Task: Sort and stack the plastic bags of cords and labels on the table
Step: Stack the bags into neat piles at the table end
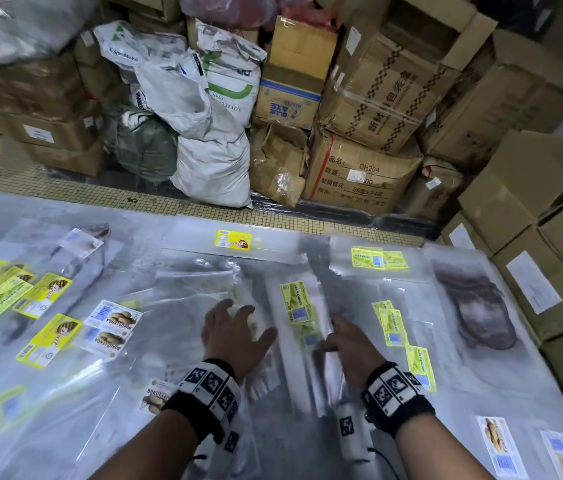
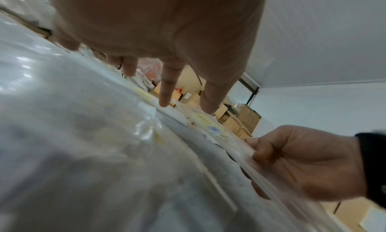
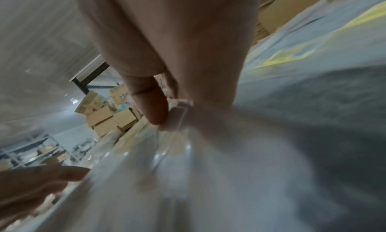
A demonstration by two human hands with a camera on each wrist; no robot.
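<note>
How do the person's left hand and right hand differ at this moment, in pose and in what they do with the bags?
The left hand lies spread, fingers straight, palm down on the clear bags; the right hand has curled fingers.
The left hand only presses; the right hand pinches the edge of a long bag with green labels, thumb on top.
Both wear black wristbands with markers.

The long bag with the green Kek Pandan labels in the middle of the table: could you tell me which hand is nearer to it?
Right. The right hand grips the long bag's edge; the left hand lies spread on plastic beside it.
</note>
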